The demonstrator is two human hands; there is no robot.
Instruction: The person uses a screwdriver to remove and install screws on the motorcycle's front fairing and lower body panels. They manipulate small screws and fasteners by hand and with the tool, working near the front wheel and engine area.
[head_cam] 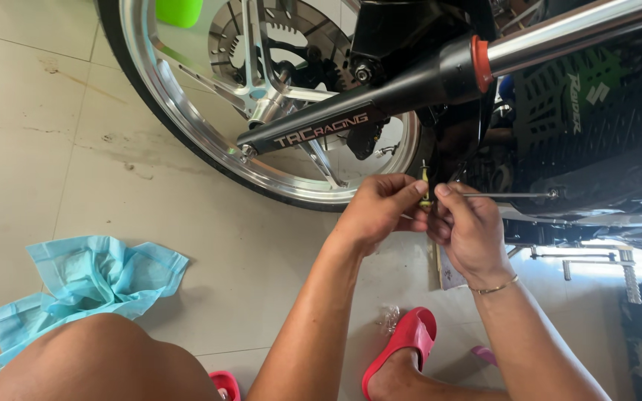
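Both hands meet just below the motorcycle's front wheel [261, 111]: left hand [373, 212] pinches a small yellowish part [426, 189], right hand [466, 230] closes around a thin metal rod [507, 195]. Best keep the rod level, wrists steady.

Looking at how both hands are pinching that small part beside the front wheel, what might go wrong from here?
1. The small yellowish part is pinched only by fingertips of the left hand and right hand; it might slip and drop to the tiled floor.
2. The thin metal rod sticks out sideways and could bend or poke.
3. The hands work close to the front wheel; knuckles could scrape its rim.
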